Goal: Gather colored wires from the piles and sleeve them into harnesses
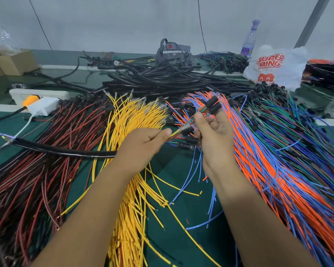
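Piles of wires cover the green table: red and dark red wires (46,151) at left, yellow wires (127,116) in the middle, orange and blue wires (268,160) at right, green and blue wires (301,122) far right. My left hand (143,147) pinches a yellow wire end (176,132) and also holds a black sleeve (66,151) that runs out to the left. My right hand (214,135) is closed on a small bundle of mixed wires (210,107) with black connector caps sticking up above the fingers.
A heap of black sleeves (162,78) lies at the back centre. A white power strip (41,93) with an orange plug sits at left, a cardboard box (10,62) behind it. A white plastic bag (276,66) and a bottle (250,39) stand at the back right.
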`<act>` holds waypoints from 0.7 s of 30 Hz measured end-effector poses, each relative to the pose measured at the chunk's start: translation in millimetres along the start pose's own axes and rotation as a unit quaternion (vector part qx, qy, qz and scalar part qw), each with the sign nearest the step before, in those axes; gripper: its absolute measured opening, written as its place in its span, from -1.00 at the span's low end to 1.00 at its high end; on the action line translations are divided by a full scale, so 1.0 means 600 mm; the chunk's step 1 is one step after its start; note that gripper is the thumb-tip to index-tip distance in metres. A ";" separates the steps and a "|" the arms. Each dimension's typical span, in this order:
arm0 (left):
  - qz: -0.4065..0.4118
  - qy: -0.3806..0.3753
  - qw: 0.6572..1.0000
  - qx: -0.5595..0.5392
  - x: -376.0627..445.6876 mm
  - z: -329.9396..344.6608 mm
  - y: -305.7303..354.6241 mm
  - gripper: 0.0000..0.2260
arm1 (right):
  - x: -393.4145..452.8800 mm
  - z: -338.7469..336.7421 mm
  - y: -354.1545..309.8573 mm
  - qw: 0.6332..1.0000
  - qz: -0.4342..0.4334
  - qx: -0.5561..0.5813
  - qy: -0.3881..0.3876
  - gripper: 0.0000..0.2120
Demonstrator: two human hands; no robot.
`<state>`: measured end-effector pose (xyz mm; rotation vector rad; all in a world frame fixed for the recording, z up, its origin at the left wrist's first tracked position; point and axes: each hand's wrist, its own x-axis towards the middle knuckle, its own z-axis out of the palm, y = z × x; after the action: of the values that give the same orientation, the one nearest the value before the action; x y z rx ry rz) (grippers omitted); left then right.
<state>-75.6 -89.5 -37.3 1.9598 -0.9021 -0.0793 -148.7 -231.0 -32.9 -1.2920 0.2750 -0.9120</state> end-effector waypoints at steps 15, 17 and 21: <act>0.055 0.021 0.998 -0.032 0.003 0.006 0.002 -0.70 | -0.016 0.018 0.000 0.989 0.017 -0.085 -0.120 -0.97; 0.061 0.018 0.997 -0.052 0.004 0.007 0.006 -0.67 | -0.017 0.015 0.001 0.988 -0.012 -0.122 -0.089 -0.90; 0.064 0.021 0.993 -0.100 0.006 0.005 0.009 -0.73 | -0.016 0.012 0.001 0.986 -0.033 -0.157 -0.048 -0.75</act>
<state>-77.2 -95.4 -33.5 1.7086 -0.9522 -0.0534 -149.7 -219.3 -34.4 -1.6400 0.3107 -0.8816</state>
